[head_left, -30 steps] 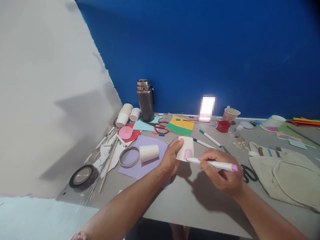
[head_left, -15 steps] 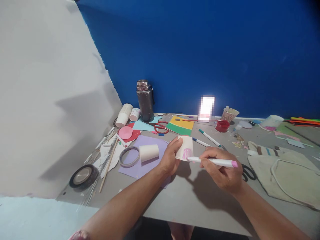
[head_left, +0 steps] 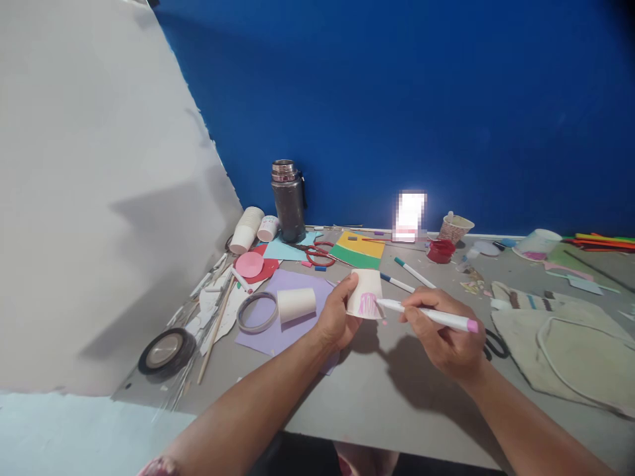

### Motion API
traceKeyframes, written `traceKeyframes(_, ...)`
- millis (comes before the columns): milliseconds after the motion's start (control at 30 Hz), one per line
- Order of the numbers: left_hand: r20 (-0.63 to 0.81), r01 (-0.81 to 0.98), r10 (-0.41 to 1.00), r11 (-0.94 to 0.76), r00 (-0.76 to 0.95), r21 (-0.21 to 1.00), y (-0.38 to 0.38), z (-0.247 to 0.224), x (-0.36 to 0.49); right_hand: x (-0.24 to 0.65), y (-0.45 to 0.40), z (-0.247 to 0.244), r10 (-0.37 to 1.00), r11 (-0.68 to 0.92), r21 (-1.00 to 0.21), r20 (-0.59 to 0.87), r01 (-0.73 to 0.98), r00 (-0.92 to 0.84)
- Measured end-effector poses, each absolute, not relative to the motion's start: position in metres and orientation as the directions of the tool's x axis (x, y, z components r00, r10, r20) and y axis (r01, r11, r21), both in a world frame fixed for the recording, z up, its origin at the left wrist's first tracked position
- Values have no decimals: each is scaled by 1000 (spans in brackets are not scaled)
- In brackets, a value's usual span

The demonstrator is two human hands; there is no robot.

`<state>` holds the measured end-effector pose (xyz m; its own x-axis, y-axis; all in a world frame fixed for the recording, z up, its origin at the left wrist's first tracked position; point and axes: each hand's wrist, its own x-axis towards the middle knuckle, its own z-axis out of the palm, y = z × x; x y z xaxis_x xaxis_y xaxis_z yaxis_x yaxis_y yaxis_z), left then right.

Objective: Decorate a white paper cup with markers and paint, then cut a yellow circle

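A white paper cup [head_left: 366, 284], its wide rim facing down, is gripped by my left hand [head_left: 340, 317], thumb on its side. Pink marker strokes cover a patch on the cup's lower side. My right hand [head_left: 441, 330] is closed on a white marker [head_left: 436, 317] with a pink end, and the marker's tip is at the right edge of the pink patch. Left of my left hand, another white cup [head_left: 297, 304] lies on its side on purple paper [head_left: 262, 338], beside a roll of tape [head_left: 256, 312].
Behind stand a dark flask [head_left: 288, 205] and stacked cups [head_left: 247, 230]. Red-handled scissors [head_left: 320, 253] lie near yellow and green paper [head_left: 358, 248]. A black tape roll [head_left: 166, 352] and sticks are at the left, a cloth bag [head_left: 570, 350] at the right.
The marker has lifted off to the right and tilted more. The cup has turned a little in my left hand, showing more of the pink patch.
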<state>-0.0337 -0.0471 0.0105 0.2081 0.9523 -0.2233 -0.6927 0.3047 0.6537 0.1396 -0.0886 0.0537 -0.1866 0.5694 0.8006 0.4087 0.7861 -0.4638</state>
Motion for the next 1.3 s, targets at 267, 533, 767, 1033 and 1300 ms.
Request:
traceKeyframes(267, -162, -682, 960, 276, 228, 677, -47, 13, -34, 140, -88, 53, 573, 789, -475, 799, 391, -185)
traceKeyframes(533, -181, -640, 960, 277, 212, 717, -47, 11, -34, 138, -87, 54, 552, 807, -446, 803, 387, -225)
traceKeyframes(767, -214, -672, 958, 286, 190, 683, -44, 8, -36, 139, -85, 48, 689, 710, -636, 715, 301, -115)
traceKeyframes(1033, -272, -637, 843, 532, 465, 558, -46, 17, -43, 158, -66, 70, 729, 609, -655, 684, 448, 9)
traceKeyframes(1300, -292, -632, 845, 531, 449, 564, -49, 18, -39, 152, -68, 48, 578, 696, -482, 816, 533, -18)
